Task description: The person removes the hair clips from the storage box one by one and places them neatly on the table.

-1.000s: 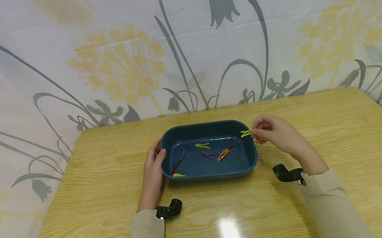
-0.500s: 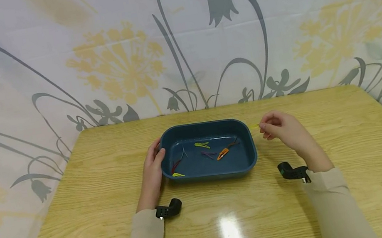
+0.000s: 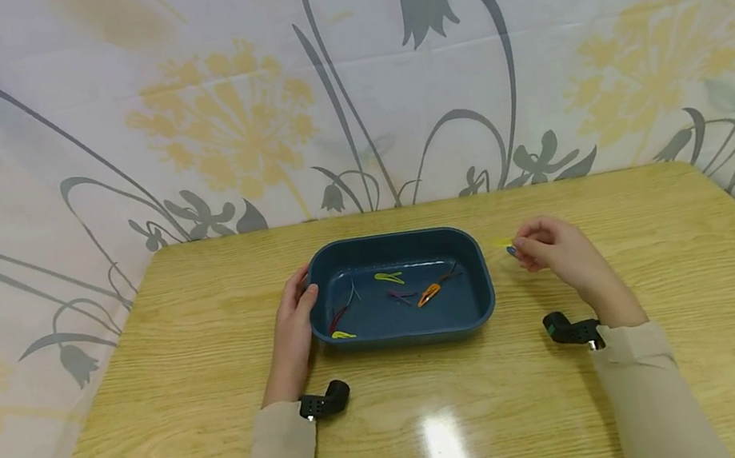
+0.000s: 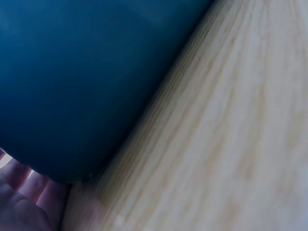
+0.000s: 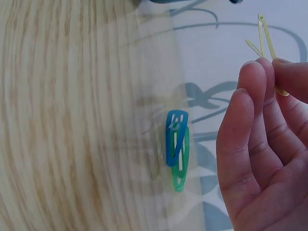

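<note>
My left hand (image 3: 292, 314) grips the left side of a dark blue plastic tub (image 3: 415, 337), thumb at its rim. In the left wrist view, fingers (image 4: 36, 187) lie against the tub's outer wall (image 4: 86, 86). Beyond the tub's right side, my right hand (image 3: 561, 253) pinches a yellow snap hair clip (image 5: 267, 38) between thumb and fingertips; its prong stands apart from its frame. Beside that hand lie a blue hair clip (image 5: 177, 139) and a green hair clip (image 5: 180, 178), overlapping, with what looks like clear film round them.
Several hair clips are spread inside the tub, among them a yellow clip (image 3: 389, 279), an orange clip (image 3: 429, 295), a purple clip (image 3: 401, 296) and a red clip (image 3: 337, 318). The wooden table (image 3: 188, 421) meets a flower-printed cloth (image 3: 254, 159) behind.
My right hand has moved right, away from the tub's rim, with the yellow hair clip pinched in it. The blue hair clip now shows beside its fingers. My left hand has stayed put.
</note>
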Demonstrator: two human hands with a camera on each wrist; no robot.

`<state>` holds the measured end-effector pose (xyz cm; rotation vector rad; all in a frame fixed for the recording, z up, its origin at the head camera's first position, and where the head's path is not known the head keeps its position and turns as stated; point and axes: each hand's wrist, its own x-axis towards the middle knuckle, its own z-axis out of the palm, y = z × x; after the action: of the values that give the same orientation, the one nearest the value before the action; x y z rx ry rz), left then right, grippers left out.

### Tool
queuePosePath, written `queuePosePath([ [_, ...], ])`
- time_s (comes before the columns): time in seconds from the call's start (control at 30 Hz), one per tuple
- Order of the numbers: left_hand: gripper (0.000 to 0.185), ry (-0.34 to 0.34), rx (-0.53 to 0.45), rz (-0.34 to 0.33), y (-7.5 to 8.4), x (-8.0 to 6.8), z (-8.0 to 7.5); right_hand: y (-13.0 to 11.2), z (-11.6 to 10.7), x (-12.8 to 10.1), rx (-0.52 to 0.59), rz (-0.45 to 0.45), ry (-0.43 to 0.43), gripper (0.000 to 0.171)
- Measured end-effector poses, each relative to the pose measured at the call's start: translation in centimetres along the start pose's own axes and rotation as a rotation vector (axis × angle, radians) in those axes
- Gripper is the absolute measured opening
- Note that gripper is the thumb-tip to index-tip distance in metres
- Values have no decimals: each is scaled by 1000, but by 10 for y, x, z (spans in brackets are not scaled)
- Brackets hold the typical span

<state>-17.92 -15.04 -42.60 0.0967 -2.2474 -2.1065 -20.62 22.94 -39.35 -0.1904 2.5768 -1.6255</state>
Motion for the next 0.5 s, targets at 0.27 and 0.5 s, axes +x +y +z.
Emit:
queuePosePath([
  [0.27,40,-4,1,-19,1,-2,0,10,-7,-1,-6,72,20,43],
  [0.5,40,-2,6,-19,0,-1,0,13,-14,-5,4,104,31,47],
])
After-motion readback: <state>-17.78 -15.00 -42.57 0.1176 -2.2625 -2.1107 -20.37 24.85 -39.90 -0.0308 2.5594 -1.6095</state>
